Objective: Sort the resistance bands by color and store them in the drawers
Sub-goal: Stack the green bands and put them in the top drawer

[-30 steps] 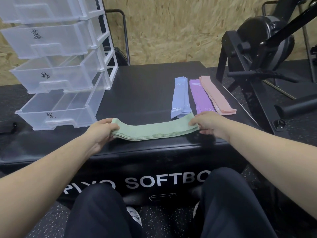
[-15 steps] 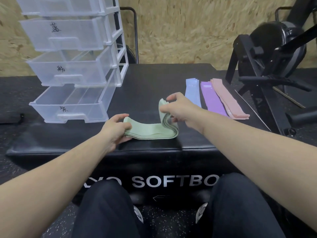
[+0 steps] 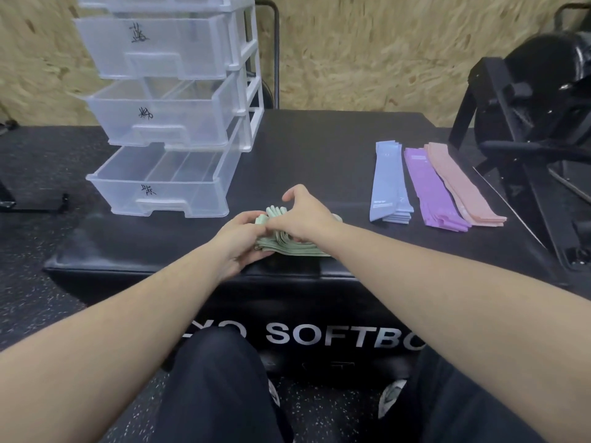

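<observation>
Green fabric resistance bands [image 3: 289, 246], folded into a stack, sit at the near edge of the black padded desk [image 3: 319, 161]; your left hand [image 3: 238, 241] and right hand [image 3: 303, 215] both grip them, just before the clear plastic drawers [image 3: 166, 183].

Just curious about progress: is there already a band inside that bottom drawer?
No. The bottom drawer stands pulled out and shows only clear plastic, while both hands hold the green bands on the black box.
</observation>
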